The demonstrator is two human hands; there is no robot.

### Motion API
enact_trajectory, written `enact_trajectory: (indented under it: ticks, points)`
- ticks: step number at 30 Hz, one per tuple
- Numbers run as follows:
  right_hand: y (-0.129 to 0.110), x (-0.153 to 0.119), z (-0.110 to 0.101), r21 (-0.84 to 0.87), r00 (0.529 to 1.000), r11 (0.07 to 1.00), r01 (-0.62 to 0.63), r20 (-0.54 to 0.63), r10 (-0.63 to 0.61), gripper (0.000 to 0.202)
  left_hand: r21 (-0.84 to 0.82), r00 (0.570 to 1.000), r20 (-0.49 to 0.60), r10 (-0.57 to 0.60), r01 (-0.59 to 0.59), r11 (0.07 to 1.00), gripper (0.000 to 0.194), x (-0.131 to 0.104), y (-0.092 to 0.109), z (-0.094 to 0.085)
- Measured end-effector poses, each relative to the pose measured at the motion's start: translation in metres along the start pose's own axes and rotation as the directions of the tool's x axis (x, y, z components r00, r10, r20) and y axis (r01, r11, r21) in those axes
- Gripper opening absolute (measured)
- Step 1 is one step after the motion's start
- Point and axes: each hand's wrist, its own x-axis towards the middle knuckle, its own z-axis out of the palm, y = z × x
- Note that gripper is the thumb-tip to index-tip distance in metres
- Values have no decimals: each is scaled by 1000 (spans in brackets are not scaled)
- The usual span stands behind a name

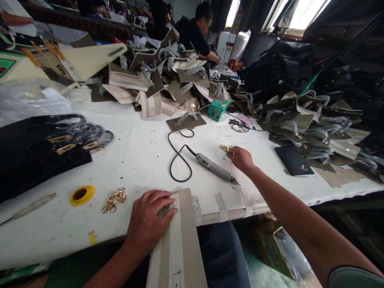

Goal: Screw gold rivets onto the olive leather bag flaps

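My left hand [153,216] lies on a beige and taupe bag panel [192,240], fingers laid across its top end and thumb apart, beside a small hole in the pale strip. The panel's near end hangs over the table edge towards my lap. My right hand [241,159] is reached forward, its fingertips pinched together at a small pile of gold metal fittings [225,147]. What is between those fingertips is too small to make out. Between my hands rests a grey electric screwdriver [214,166] with a black looped cord.
Gold rings [114,200], a yellow tape roll [83,195] and an awl-like tool [34,206] lie to the left. Black bags [45,148] sit beyond. Handled panels [192,76] are heaped behind a green control box [218,110]; more panels [315,124] lie right. A co-worker [196,36] sits behind.
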Motion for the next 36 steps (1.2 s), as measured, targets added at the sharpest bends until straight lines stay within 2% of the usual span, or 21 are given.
enact_trajectory:
  ticks: [12, 19, 25, 36]
  points:
    - [14, -5, 2, 69, 991, 989, 130, 11, -131, 22, 0, 1000, -20, 23, -23, 1000, 17, -1, -1, -1]
    - [14, -1, 4, 77, 993, 990, 115, -25, -113, 19, -3, 1000, -21, 21, -21, 1000, 17, -1, 0, 0]
    - [12, 0, -1, 84, 993, 990, 111, 19, -113, 20, 1, 1000, -24, 20, -20, 1000, 16, -2, -1, 2]
    - [7, 14, -9, 69, 989, 992, -104, 116, 96, 11, -38, 1000, 3, -8, 8, 999, 17, 1, 3, -2]
